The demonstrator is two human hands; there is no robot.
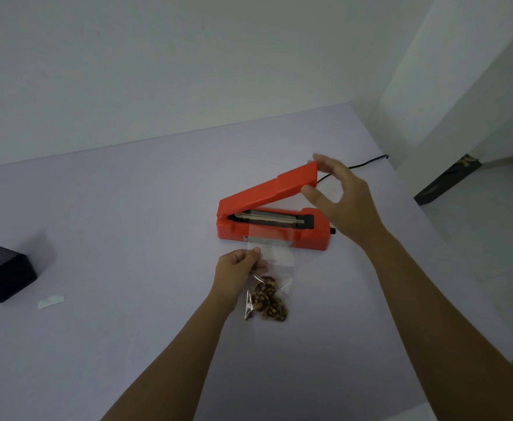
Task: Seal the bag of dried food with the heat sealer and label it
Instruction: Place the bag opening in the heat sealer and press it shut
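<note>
Evidently the left hand (240,264) pinches the bag (275,256) to keep its mouth flat across the sealer (279,235), its food (268,299) resting on the surface (127,223); the right hand (344,197) grips the raised lid (267,189) by its end, thumb under, probably ready to press.

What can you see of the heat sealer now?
The heat sealer is orange-red plastic, on the table. Its hinged lid is tilted up, the right hand gripping its raised end. The base shows a dark sealing strip, and the top of the clear bag lies over it. A black cord trails behind.
</note>
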